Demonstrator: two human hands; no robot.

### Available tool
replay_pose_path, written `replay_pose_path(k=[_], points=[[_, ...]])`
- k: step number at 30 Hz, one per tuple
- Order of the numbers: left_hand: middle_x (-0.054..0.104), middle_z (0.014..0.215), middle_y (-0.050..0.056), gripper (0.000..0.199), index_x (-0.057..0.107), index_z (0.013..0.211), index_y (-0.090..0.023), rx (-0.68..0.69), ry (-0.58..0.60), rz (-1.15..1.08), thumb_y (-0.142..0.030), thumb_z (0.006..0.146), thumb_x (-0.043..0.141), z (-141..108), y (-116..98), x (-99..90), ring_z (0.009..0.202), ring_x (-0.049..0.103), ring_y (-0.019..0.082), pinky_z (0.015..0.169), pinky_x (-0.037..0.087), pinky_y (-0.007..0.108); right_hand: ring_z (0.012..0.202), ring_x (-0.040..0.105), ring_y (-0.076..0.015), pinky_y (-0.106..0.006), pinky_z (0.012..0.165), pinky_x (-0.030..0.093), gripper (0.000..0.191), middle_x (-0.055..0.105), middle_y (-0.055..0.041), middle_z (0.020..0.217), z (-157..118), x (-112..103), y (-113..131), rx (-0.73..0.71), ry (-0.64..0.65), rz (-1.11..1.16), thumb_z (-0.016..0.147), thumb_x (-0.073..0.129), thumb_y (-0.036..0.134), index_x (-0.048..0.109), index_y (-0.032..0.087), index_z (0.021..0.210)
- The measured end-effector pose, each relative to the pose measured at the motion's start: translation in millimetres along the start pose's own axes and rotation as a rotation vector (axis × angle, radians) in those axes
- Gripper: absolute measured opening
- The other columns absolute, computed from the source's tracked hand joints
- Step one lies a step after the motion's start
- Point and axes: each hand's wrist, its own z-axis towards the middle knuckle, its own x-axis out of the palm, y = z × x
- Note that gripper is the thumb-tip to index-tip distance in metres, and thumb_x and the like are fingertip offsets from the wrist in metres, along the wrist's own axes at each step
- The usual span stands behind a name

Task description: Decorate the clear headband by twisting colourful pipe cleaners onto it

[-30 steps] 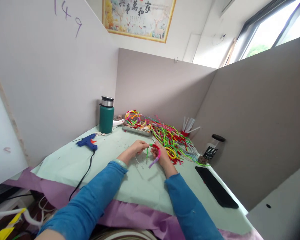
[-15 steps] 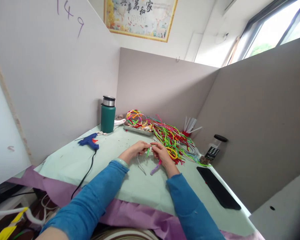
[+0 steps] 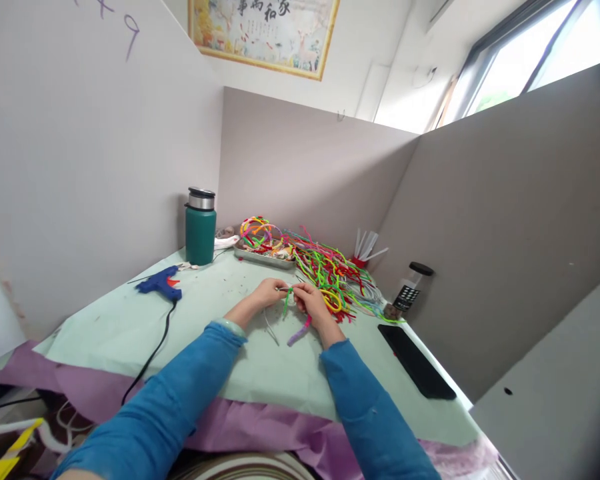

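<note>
My left hand is closed in a pinch, holding a thin grey pipe cleaner whose end hangs down toward the table. Close beside it, my right hand pinches at a short green pipe cleaner between the two sets of fingertips. Below the right palm, a pink and purple fuzzy strip sticks out; whether this hand grips it or it joins the green piece, I cannot tell. Fingers partly hide where the pieces meet.
Behind my hands lies a heap of colourful pipe cleaners, next to a metal tray of coiled pieces. At left are a blue glue gun and a green flask. A jar and a black slab lie right.
The whole view has shifted slightly, so everything sits further left. My hands stay together, and the fingertips have moved a little apart around the green pipe cleaner.
</note>
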Motion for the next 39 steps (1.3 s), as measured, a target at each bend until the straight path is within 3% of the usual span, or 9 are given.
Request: replay_pose_path(k=[3, 7, 12, 20, 24, 29, 39], points=[[0.069, 0.08, 0.004, 0.019, 0.07, 0.085, -0.015, 0.17, -0.103, 0.295, -0.019, 0.072, 0.057, 2, 4, 2.4, 0.074, 0.059, 0.016, 0.068, 0.042, 0.024, 0.039, 0.037, -0.0066, -0.022, 0.039, 0.024, 0.022, 0.051, 0.0051, 0.053, -1, 2, 1, 0.008, 0.012, -0.021, 0.066, 0.065, 0.035, 0.059, 0.017, 0.077], [0.07, 0.088, 0.005, 0.022, 0.069, 0.092, -0.017, 0.212, -0.136, 0.432, -0.024, 0.074, 0.057, -1, 3, 4.4, 0.078, 0.06, 0.017, 0.07, 0.043, 0.024, 0.039, 0.036, -0.0066, -0.022, 0.039, 0.023, 0.022, 0.05, 0.0055, 0.052, -1, 2, 1, -0.002, 0.007, -0.021, 0.066, 0.065, 0.035, 0.059, 0.018, 0.078], [0.07, 0.087, 0.004, 0.02, 0.067, 0.092, -0.019, 0.212, -0.186, 0.385, -0.024, 0.074, 0.059, -3, -1, 2.8, 0.077, 0.06, 0.016, 0.069, 0.042, 0.024, 0.04, 0.036, -0.0062, -0.021, 0.039, 0.023, 0.021, 0.05, 0.0052, 0.053, 0, 1, 0, 0.004, -0.011, -0.009, 0.066, 0.065, 0.036, 0.057, 0.018, 0.074], [0.062, 0.063, 0.0, 0.013, 0.064, 0.069, -0.016, 0.165, -0.196, 0.143, -0.028, 0.07, 0.065, 3, 4, 3.0, 0.062, 0.051, 0.012, 0.059, 0.036, 0.021, 0.039, 0.037, -0.0062, -0.021, 0.038, 0.024, 0.022, 0.049, 0.0051, 0.053, -4, 3, 4, 0.008, 0.027, -0.078, 0.07, 0.061, 0.039, 0.053, 0.018, 0.068], [0.055, 0.055, -0.003, 0.024, 0.059, 0.06, -0.014, 0.075, -0.133, -0.031, -0.036, 0.065, 0.068, 4, 3, 0.7, 0.055, 0.045, 0.01, 0.052, 0.033, 0.02, 0.039, 0.037, -0.0063, -0.021, 0.038, 0.024, 0.024, 0.05, 0.0046, 0.053, -3, 2, 0, -0.007, 0.044, -0.11, 0.073, 0.058, 0.041, 0.053, 0.018, 0.068], [0.053, 0.052, -0.003, 0.035, 0.057, 0.064, -0.014, -0.086, -0.006, -0.236, -0.047, 0.06, 0.07, -3, -2, -2.6, 0.041, 0.036, 0.006, 0.043, 0.026, 0.021, 0.039, 0.037, -0.0065, -0.021, 0.039, 0.024, 0.027, 0.052, 0.0036, 0.053, 1, -1, -9, -0.061, 0.056, -0.18, 0.075, 0.055, 0.044, 0.053, 0.018, 0.067], [0.055, 0.052, -0.002, 0.042, 0.061, 0.067, -0.012, -0.098, 0.142, -0.318, -0.052, 0.061, 0.072, -5, 1, -9.2, 0.04, 0.039, 0.006, 0.042, 0.03, 0.023, 0.04, 0.037, -0.0068, -0.021, 0.039, 0.026, 0.024, 0.051, 0.0048, 0.053, 1, -1, -12, -0.066, 0.043, -0.222, 0.077, 0.055, 0.042, 0.053, 0.018, 0.073]])
